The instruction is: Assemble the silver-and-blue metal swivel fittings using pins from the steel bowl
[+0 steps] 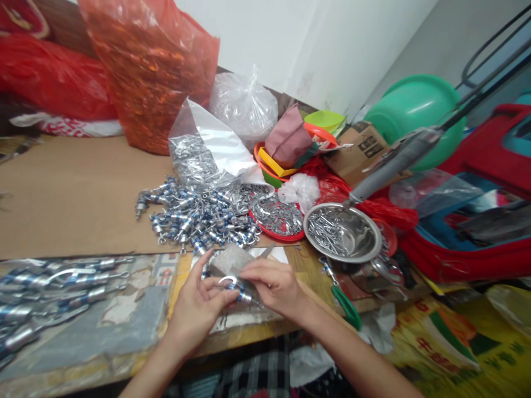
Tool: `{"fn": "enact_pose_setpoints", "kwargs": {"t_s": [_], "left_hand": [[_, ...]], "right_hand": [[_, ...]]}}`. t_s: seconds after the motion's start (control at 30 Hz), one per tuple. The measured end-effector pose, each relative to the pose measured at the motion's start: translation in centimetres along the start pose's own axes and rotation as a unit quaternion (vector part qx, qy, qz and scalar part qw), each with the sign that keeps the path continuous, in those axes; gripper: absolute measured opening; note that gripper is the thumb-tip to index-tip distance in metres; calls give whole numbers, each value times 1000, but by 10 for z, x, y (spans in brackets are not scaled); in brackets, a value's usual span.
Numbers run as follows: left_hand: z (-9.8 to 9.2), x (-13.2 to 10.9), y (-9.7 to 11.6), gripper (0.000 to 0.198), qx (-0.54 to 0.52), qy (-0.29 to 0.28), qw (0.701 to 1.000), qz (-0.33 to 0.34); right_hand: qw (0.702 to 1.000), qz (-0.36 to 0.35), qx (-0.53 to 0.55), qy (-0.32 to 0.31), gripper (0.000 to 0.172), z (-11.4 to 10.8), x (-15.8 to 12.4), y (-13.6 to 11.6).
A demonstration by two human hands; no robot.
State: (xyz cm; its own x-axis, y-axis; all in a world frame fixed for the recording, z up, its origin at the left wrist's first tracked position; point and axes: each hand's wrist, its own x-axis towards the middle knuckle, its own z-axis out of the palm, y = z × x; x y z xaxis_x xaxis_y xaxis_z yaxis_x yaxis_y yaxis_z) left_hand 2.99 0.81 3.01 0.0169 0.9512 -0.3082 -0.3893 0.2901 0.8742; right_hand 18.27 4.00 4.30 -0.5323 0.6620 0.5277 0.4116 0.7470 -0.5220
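Both grips, left hand (199, 309) and right hand (276, 287), clamp one metal fitting (244, 296); yellow sack (452, 342) print illegible.

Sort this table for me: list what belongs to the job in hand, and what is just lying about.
In the job: left hand and right hand, both gripping a blue-and-silver metal piece; the pile of like pieces; red plate of metal parts; steel bowl of small parts.
Lying about: orange plastic bag; green basin; cardboard box; green-handled tool.

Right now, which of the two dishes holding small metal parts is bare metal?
The shiny steel bowl, on the right; the dish left of it is a flat red plate.
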Motion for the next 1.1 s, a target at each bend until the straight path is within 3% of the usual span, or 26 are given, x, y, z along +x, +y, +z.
{"fn": "enact_pose_setpoints", "kwargs": {"t_s": [0.1,0.27,0.43,0.53,0.6,0.7,0.77,0.97,1.1], "left_hand": [[-1,0,-1,95,-6,-9,1000,0],[-2,1,-1,94,-9,-3,1000,-6],[0,0,0,98,-11,25,1000,-10],[1,0,-1,98,-12,31,999,-11],[1,0,-1,97,-13,30,999,-11],[1,0,-2,96,-15,23,1000,-4],[1,0,-3,96,-13,18,1000,0],[-1,2,-3,95,-10,11,1000,-4],[-2,1,-3,91,-10,6,1000,-7]], "right_hand": [[996,-81,-30,-10,26,3,-5,4],[969,-191,-129,-90,20,-7,-3,-1],[970,-173,-135,-107,14,-15,-5,-13],[958,-177,-191,-123,20,-13,-14,-18],[966,-148,-184,-107,23,-9,-21,-18],[991,-20,-116,-59,23,-3,-24,-16],[991,53,-106,-58,22,0,-19,-16],[975,85,-132,-159,27,-2,2,-19],[984,142,-49,-95,16,-4,1,-13]]}}
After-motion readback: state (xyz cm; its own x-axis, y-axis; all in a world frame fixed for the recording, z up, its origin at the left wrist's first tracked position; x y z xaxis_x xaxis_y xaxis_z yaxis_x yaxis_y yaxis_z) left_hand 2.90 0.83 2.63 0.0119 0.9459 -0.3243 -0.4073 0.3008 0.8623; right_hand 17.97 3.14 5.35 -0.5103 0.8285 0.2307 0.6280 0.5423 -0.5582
